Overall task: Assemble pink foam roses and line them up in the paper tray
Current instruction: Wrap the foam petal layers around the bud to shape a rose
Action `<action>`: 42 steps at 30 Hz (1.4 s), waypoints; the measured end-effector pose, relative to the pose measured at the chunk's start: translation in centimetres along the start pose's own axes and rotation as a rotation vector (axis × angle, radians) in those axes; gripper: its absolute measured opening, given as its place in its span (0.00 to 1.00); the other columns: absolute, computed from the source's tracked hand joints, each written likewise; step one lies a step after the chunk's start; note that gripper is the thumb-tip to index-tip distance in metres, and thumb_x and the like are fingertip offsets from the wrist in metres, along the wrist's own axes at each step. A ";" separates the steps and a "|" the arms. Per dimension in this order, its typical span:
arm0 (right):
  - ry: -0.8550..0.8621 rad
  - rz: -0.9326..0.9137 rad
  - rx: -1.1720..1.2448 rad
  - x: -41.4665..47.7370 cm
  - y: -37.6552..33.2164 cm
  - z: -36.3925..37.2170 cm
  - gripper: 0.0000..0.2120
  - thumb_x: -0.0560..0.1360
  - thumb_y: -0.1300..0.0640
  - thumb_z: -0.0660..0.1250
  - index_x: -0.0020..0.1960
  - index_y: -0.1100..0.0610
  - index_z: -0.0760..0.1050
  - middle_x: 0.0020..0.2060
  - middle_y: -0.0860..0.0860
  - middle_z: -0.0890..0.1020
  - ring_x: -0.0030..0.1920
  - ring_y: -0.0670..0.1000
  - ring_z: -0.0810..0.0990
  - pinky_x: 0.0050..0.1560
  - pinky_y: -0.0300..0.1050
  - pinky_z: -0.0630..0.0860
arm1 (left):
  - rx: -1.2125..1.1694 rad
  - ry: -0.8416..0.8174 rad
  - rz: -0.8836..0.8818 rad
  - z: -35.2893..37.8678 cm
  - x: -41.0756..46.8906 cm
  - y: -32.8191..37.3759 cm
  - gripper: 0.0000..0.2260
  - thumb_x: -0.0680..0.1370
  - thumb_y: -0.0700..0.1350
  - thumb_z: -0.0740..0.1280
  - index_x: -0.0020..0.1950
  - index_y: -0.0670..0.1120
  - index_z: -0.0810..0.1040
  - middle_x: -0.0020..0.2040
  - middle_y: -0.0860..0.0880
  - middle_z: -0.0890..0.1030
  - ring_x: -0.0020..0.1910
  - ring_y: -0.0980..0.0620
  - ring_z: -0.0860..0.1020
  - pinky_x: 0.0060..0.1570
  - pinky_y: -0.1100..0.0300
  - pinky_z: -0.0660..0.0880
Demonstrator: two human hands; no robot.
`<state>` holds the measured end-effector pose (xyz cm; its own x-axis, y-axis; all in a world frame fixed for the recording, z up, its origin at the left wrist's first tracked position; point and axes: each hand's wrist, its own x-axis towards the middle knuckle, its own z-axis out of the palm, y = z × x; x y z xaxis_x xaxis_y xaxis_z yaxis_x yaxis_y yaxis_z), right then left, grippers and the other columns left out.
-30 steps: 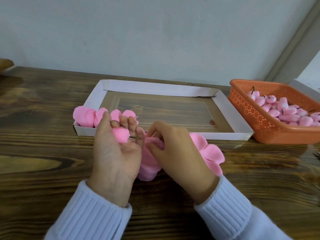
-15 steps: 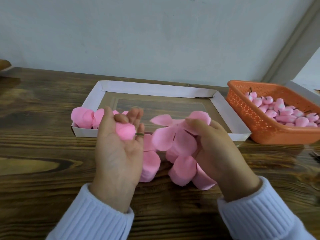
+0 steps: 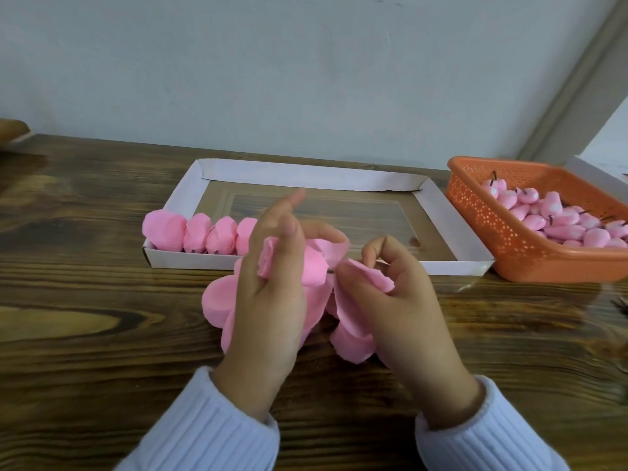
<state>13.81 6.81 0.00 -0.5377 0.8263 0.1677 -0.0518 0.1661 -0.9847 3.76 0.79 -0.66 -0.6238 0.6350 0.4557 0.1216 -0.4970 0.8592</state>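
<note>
Left hand (image 3: 268, 287) grips the bud (image 3: 314, 266) over the desk (image 3: 102, 334), just in front of the tray (image 3: 306, 175), right hand (image 3: 394, 294) pinches the petal sheet (image 3: 351, 321) beside it; thread the stem (image 3: 329, 270) through centre gently, foam tears.

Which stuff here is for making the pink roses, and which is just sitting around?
For the roses:
- foam bud held in the left hand
- petal piece pinched by the right hand
- loose petals on the table
- orange basket of buds
- paper tray
- finished roses

Just lying about:
- white box edge beside the orange basket
- brown thing at the far left
</note>
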 end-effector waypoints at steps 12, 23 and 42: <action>-0.015 -0.090 0.112 -0.9 0.2 0.2 0.12 0.76 0.67 0.66 0.41 0.62 0.63 0.28 0.57 0.74 0.29 0.57 0.69 0.26 0.51 0.67 | 0.165 0.063 0.002 0.2 -0.7 -0.5 0.24 0.75 0.70 0.53 0.63 0.61 0.76 0.70 0.59 0.71 0.69 0.75 0.59 0.56 0.84 0.57; -0.289 -0.009 0.497 -1.1 -0.3 0.5 0.12 0.76 0.48 0.63 0.57 0.50 0.75 0.55 0.55 0.83 0.51 0.52 0.82 0.48 0.44 0.78 | 0.229 0.066 0.059 0.0 -0.7 0.2 0.23 0.71 0.76 0.49 0.66 0.80 0.51 0.75 0.67 0.58 0.75 0.68 0.53 0.60 0.84 0.55; -0.158 0.253 0.715 -0.8 -0.1 0.5 0.14 0.71 0.59 0.65 0.51 0.68 0.79 0.32 0.58 0.83 0.26 0.48 0.81 0.23 0.36 0.74 | 0.163 -0.070 0.123 1.1 -1.3 -0.1 0.27 0.78 0.66 0.54 0.74 0.65 0.48 0.66 0.66 0.73 0.61 0.60 0.76 0.63 0.62 0.72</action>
<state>13.83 5.87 -0.06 -0.7165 0.6972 -0.0219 -0.4131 -0.4495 -0.7920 5.39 0.65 -1.10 -0.5423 0.6177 0.5695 0.3201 -0.4749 0.8198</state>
